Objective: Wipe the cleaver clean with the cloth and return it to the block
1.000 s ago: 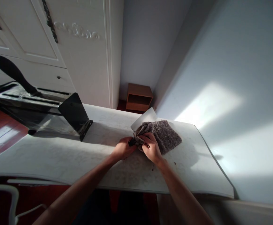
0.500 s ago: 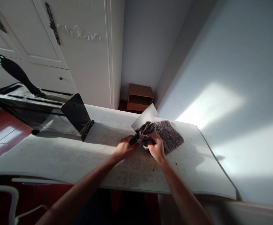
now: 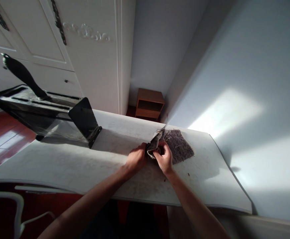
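My left hand (image 3: pixel 137 157) is closed round the black handle of a cleaver (image 3: pixel 163 127). The blade is turned nearly edge-on, so only a thin strip of it shows beyond the cloth. A brown-grey, shaggy cloth (image 3: pixel 181 146) lies partly flat on the table, its left end bunched up against the blade. That folded end is pinched in my right hand (image 3: pixel 165 157), close beside my left hand. The cloth hides most of the blade.
A knife block (image 3: pixel 57 116) with one black-handled knife (image 3: pixel 25 77) in it stands at the left of the white table (image 3: pixel 85 169). Small dark crumbs lie near my right wrist. Beyond are a white wardrobe (image 3: pixel 95 69), a small brown cabinet (image 3: pixel 149 96) and a wall at right.
The cleaver has rotated from showing its broad face to nearly edge-on. My right hand has shifted slightly, and the bunched cloth now covers more of the blade.
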Demonstrator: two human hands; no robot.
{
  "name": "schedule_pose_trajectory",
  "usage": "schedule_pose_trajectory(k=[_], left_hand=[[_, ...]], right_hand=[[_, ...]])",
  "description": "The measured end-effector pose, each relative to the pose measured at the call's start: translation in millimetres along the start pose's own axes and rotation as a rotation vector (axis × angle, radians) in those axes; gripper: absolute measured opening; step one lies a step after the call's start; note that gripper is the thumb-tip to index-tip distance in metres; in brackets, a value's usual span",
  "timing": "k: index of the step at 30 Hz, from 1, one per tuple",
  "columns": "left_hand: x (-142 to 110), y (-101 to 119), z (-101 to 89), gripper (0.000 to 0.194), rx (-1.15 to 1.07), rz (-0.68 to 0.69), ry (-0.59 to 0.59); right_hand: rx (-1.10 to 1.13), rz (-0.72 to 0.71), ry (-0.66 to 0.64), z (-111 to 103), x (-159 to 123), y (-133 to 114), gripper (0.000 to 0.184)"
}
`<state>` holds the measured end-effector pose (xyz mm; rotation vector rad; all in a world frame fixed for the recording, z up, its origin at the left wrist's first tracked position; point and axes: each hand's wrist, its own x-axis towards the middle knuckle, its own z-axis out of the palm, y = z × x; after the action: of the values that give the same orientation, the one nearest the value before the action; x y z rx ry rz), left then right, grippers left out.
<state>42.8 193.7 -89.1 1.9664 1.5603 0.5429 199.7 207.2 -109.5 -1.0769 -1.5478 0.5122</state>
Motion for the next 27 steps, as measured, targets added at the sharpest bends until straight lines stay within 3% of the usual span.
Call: schedule_pose_trajectory(k=[7,12,20,27], left_hand=[[-4.9,3.2,8.0,0.036,0.051,0.099,0.106],[-5.5,4.4,10.8,0.036,0.036,0.166,0.161],[-7.3,10.7,-0.9,0.028,-0.043,0.058,-0.022],[-6.6,9.6,1.9,0.031,0.081,0.02,0.047]], right_hand=[[0.009,-0.001,0.138,1.9,-1.0,6.8,0.017],[-0.033,-0.069,0.169,-1.3,-2.7,6.9,0.017],[-0.209,-0.296,0.198,-7.3,-3.0,-4.4,0.019],[-0.338,-0.347,0.247,-9.0,-0.6,-11.4,0.017]])
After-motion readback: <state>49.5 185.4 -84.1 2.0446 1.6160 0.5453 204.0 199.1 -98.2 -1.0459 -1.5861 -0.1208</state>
